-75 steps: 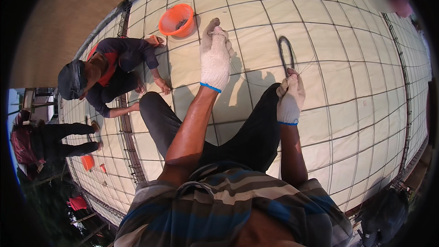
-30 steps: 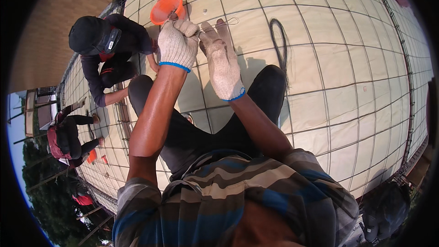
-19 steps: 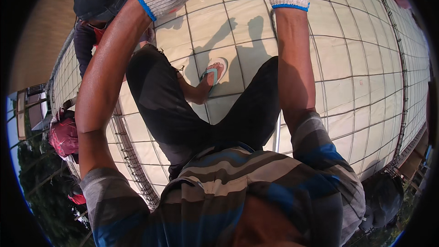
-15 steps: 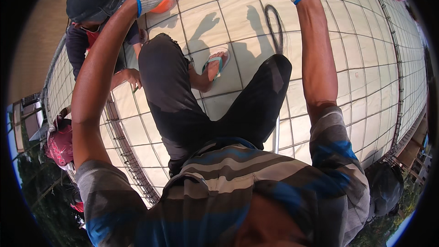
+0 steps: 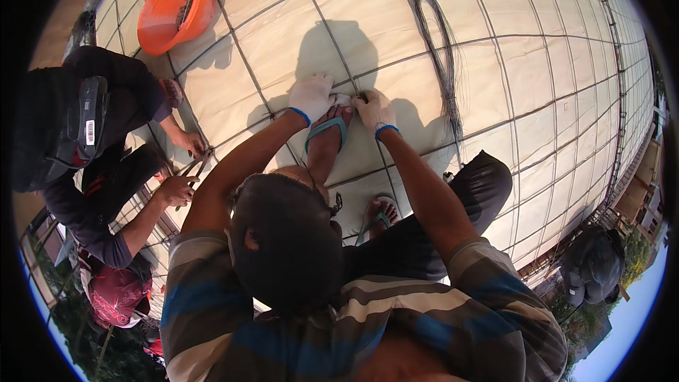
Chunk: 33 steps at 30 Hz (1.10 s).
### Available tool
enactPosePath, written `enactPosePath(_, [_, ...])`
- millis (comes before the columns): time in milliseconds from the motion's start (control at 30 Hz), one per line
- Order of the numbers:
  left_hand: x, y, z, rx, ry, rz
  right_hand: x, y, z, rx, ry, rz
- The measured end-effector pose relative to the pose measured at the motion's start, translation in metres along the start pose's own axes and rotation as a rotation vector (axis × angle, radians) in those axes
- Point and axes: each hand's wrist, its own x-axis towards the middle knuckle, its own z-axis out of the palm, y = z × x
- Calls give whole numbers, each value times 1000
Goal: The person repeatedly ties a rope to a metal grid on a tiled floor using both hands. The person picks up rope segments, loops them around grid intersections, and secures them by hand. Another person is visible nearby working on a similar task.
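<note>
Steel bars cross (image 5: 351,96) just past our sandalled foot (image 5: 327,138); there our gloved left hand (image 5: 312,95) and right hand (image 5: 375,108) curl, fingers pinched together at the joint. A slip could jab a finger. Farther out lies the wire coil (image 5: 440,49).

A: Where are the hands?

B: The gloved left hand (image 5: 312,95) and gloved right hand (image 5: 375,109) meet on a crossing of the steel bar grid (image 5: 495,35), just above a foot in a blue sandal (image 5: 327,131).

A: Around them?

B: A loop of thin black wire (image 5: 440,49) lies at two o'clock, an orange basin (image 5: 172,10) at ten o'clock. At nine o'clock a crouching person in dark clothes (image 5: 78,127) handles the bars.
</note>
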Motion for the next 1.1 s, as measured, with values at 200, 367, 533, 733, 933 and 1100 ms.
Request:
enactPosePath(200, [8, 2, 12, -83, -27, -105, -12, -18, -14, 212, -2, 152])
enactPosePath(367, [40, -5, -15, -180, -327, -139, -14, -15, -12, 146, 49, 88])
enactPosePath(533, [50, -23, -11, -320, -365, 21, -11, -28, -16, 118, 51, 96])
enactPosePath(733, [48, -21, -3, -775, -417, -313, -60, -46, -21, 215, 152, 67])
enactPosePath(933, [59, -18, 9, -962, -422, -506, -26, -43, 42, -2, 43, 116])
enactPosePath(1100, [53, -4, -9, -1034, -440, -535, 0, -67, 39, 74, 143, 187])
